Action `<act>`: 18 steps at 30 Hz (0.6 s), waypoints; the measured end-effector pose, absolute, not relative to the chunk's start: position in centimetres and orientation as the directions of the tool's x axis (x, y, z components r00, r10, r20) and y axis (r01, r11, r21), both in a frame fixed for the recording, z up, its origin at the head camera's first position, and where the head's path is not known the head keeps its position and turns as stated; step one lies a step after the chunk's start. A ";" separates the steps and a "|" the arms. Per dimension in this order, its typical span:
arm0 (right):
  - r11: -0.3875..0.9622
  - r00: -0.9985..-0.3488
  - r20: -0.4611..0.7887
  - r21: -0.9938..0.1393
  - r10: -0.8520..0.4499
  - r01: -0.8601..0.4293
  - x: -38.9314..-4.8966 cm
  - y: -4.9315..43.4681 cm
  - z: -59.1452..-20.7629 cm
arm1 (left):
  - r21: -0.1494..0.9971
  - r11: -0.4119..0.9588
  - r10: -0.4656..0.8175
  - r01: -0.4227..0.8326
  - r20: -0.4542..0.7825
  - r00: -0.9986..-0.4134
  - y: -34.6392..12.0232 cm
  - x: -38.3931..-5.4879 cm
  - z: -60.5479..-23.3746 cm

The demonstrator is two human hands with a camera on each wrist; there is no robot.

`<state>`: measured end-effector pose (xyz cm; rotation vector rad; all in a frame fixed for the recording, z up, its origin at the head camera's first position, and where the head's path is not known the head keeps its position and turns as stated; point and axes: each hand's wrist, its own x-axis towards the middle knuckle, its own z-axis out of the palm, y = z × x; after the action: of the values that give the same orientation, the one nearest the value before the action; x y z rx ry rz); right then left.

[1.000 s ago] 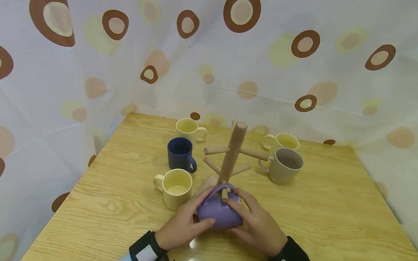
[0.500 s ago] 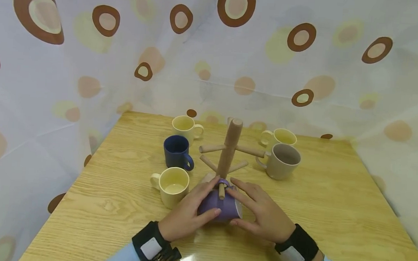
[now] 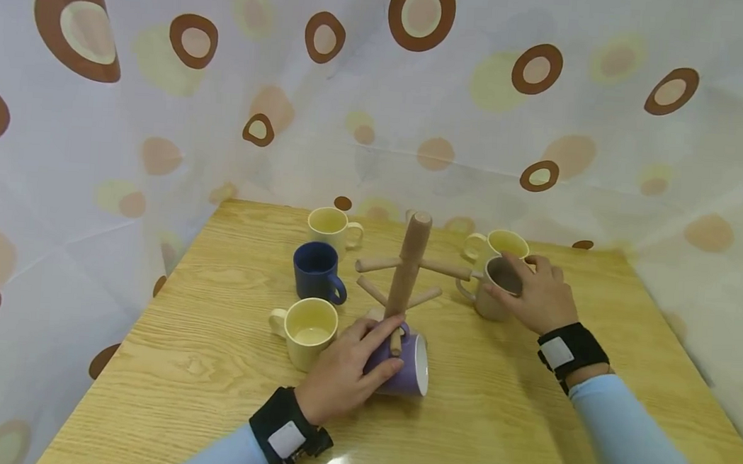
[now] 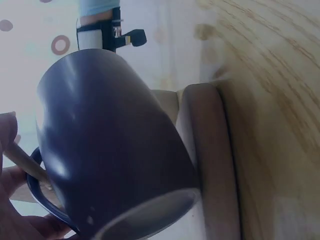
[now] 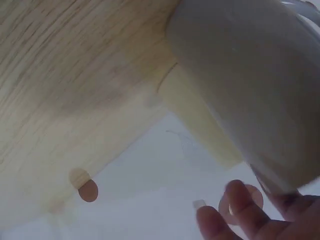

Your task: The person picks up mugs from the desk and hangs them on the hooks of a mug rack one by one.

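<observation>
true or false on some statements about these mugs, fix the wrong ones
The left hand touches the purple mug. True.
The purple mug stands upright. False: it is tipped sideways.
A wooden peg passes through the purple mug's handle. True.
The right hand touches the purple mug. False: it is at the gray mug.
Just one mug is yellow. False: the head view shows three yellow mugs.
In the head view, the blue mug stands left of the wooden stand. True.

Left hand [image 3: 346,376] and right hand [image 3: 538,297]: bare. Left sleeve [image 3: 226,456], seven o'clock, and right sleeve [image 3: 636,436], five o'clock: plain light-blue cloth. Left wristband [image 3: 272,412] and right wristband [image 3: 584,344]: broad, black, each bearing a pale rectangular patch. Small black fitting [image 3: 318,442] at left wristband's four o'clock.
</observation>
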<state>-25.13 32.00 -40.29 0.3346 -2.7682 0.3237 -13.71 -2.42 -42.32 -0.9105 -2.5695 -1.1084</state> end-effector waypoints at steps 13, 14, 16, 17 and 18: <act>0.992 -0.992 0.127 -0.122 -0.013 -0.029 -26.8 29.6 -39.7 | 0.598 0.533 0.445 0.598 0.403 -0.800 -2.1 -13.8 -42.9; 0.992 -0.994 0.106 -0.122 -0.011 -0.024 -26.7 29.5 -39.5 | 0.599 0.531 0.444 0.599 0.405 -0.799 -2.1 -13.8 -42.9; 0.992 -0.997 0.071 -0.126 -0.007 -0.016 -26.6 29.2 -39.2 | 0.602 0.529 0.442 0.599 0.407 -0.799 -2.1 -13.8 -43.0; 0.991 -0.998 0.059 -0.133 -0.007 -0.014 -26.6 29.1 -39.0 | 0.601 0.528 0.439 0.600 0.412 -0.798 -2.1 -13.8 -43.0; 0.990 -0.999 0.049 -0.139 -0.008 -0.015 -26.5 29.0 -39.0 | 0.602 0.526 0.437 0.601 0.415 -0.798 -2.1 -13.9 -43.0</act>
<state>-26.49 29.03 -38.98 0.0174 -3.0857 0.2164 -13.87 -2.10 -43.01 -0.8815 -2.5532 -1.1302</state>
